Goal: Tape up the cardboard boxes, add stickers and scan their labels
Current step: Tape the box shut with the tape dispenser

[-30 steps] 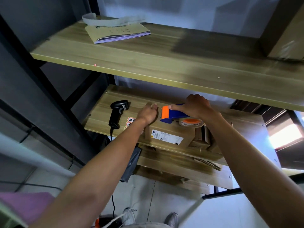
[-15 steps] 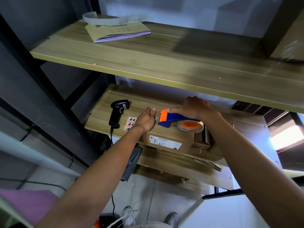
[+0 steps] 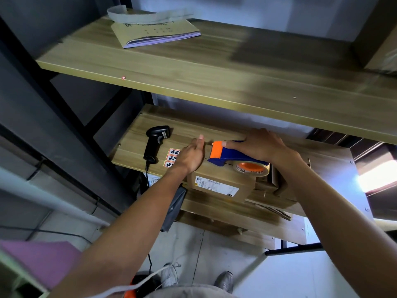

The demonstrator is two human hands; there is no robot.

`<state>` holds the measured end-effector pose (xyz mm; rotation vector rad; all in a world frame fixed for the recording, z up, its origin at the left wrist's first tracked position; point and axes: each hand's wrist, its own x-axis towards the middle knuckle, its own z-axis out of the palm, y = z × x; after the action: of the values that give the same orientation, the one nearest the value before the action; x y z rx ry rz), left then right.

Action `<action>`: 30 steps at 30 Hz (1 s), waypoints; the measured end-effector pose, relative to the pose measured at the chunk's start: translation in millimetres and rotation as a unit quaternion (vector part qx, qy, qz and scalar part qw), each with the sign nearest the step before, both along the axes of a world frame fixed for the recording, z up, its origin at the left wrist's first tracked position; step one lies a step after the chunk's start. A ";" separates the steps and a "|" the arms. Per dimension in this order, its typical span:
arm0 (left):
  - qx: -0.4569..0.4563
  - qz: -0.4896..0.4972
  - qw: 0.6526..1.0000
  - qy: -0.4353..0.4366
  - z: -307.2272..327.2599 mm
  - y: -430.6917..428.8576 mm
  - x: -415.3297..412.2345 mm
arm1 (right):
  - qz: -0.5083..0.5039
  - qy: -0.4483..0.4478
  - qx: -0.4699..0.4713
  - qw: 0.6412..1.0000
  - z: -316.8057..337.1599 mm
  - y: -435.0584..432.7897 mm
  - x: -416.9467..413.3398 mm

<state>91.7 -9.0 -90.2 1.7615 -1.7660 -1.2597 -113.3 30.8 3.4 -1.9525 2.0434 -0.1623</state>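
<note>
Cardboard box (image 3: 217, 179): brown, closed, on the lower shelf (image 3: 133, 145) at its front edge, white printed label (image 3: 217, 186) on the side facing the camera.

Left hand (image 3: 191, 157): flat on the box's top at its left end, fingers stretched out together and pointing away, grasping nothing.

Right hand (image 3: 260, 145): curled over the handle of the tape dispenser (image 3: 227, 154), index finger stretched forward along the top toward the orange front end.

Tape dispenser: blue body, orange front, resting on the box top just right of the left hand; roll of brownish tape (image 3: 251, 168) with an orange core at its rear, near the box's right end.

Barcode scanner (image 3: 155, 143): black, pistol-shaped, lying on the lower shelf left of the box, its cable dropping over the shelf's front edge.

Stickers (image 3: 171, 157): white with red borders and dark characters, in a short column on the shelf between scanner and left hand, partly hidden by the wrist.

More cardboard (image 3: 277, 186): right of the box under the right forearm, form unclear.

Upper shelf (image 3: 193, 67): carries a thin booklet (image 3: 154, 32) with a pale strip (image 3: 148, 17) lying across it.
</note>
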 end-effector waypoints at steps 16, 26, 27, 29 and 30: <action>-0.014 -0.030 0.999 -0.034 -1.6 -4.9 -0.8 | 0.001 -0.012 0.005 1.000 8.5 5.5 -2.0; -0.020 -0.040 0.998 -0.049 2.9 -1.7 -4.9 | -0.015 -0.014 0.010 1.000 7.8 11.7 -7.2; -0.020 -0.041 0.998 -0.050 3.5 -1.4 -5.2 | -0.017 -0.018 0.010 1.000 8.9 12.1 -7.2; -0.022 -0.041 0.998 -0.050 4.6 0.1 -5.5 | -0.019 -0.017 0.015 1.000 9.9 12.9 -6.6; -0.023 -0.043 0.998 -0.051 5.1 0.4 -5.5 | -0.020 -0.013 0.018 1.000 10.0 13.3 -6.8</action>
<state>86.2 -8.6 -85.1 1.7706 -1.9300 -1.1711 -120.2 44.0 13.3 -1.8794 2.0557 -0.1596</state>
